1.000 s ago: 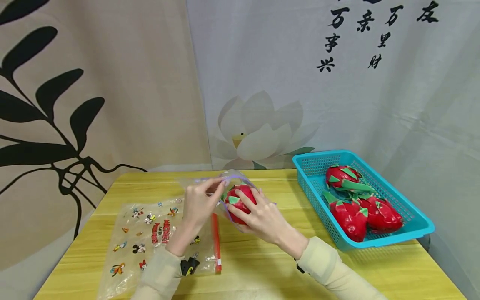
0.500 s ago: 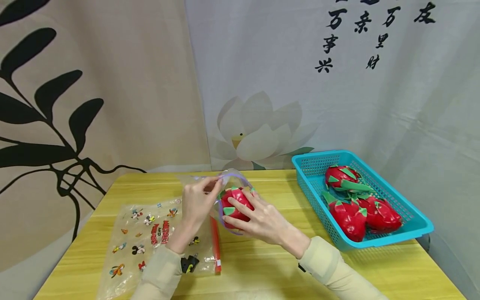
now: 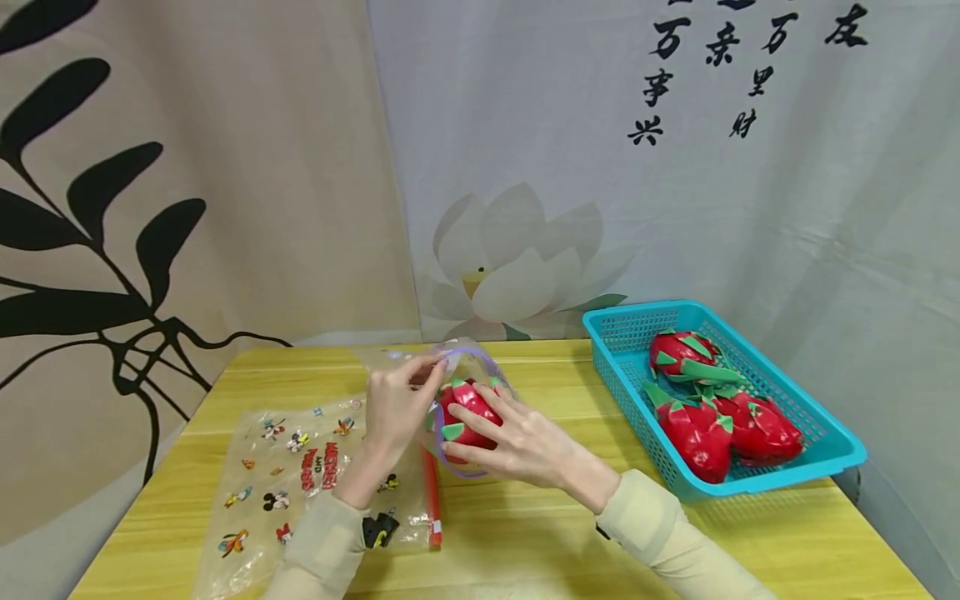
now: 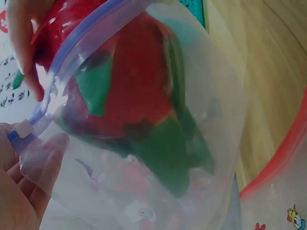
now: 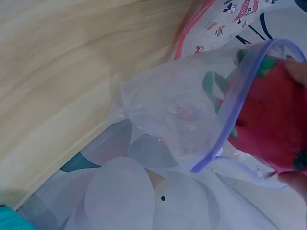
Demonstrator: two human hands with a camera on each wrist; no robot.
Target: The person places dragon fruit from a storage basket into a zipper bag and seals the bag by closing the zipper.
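Observation:
My left hand (image 3: 401,406) pinches the rim of a clear zip bag (image 4: 211,96) with a purple zip strip, near its white slider in the left wrist view. My right hand (image 3: 528,437) grips a red artificial dragon fruit (image 3: 468,408) with green leaf tips, fingers spread over its top. The fruit sits partly inside the bag's mouth, its leafy end further in. In the right wrist view the purple zip strip (image 5: 235,110) loops round the fruit (image 5: 271,115). The hidden underside of the fruit lies within the grip.
A flat clear bag (image 3: 300,492) with cartoon prints and a red zip strip lies on the wooden table (image 3: 525,542) at left. At right stands a blue basket (image 3: 630,400) holding several dragon fruits (image 3: 697,433). A printed curtain (image 3: 300,167) hangs behind.
My right hand has pushed the dragon fruit slightly left and deeper into the bag's mouth. My left hand keeps its pinch on the rim, nearly still.

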